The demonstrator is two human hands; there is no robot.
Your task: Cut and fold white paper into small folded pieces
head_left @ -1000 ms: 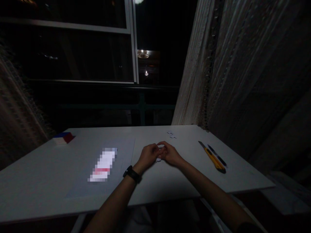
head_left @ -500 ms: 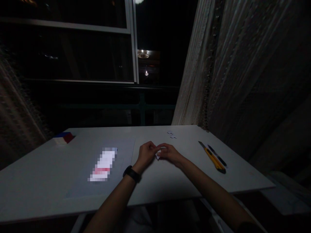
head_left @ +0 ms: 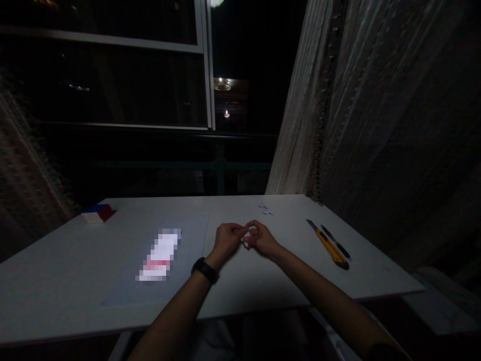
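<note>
A small piece of white paper [head_left: 246, 240] is pinched between my two hands above the middle of the table. My left hand [head_left: 228, 237], with a black watch [head_left: 205, 270] on its wrist, has its fingertips closed at the paper's left side. From the right, my right hand [head_left: 263, 237] grips the same piece, thumb and fingers curled round it. Much of the paper is hidden by the fingers, so its folds cannot be made out. Beyond the hands lie small white paper pieces with dark marks [head_left: 267, 213].
On the white table [head_left: 255, 296], a lit, blurred-out phone [head_left: 160, 255] rests on a large paper sheet [head_left: 124, 293] at left. A colour cube [head_left: 97, 214] sits at the far left. A yellow utility knife [head_left: 330, 247] and a pen [head_left: 335, 240] lie at right. Curtains [head_left: 293, 115] hang behind.
Both hands have shifted very slightly, still pinching the paper between them. Everything else on the table stays where it was.
</note>
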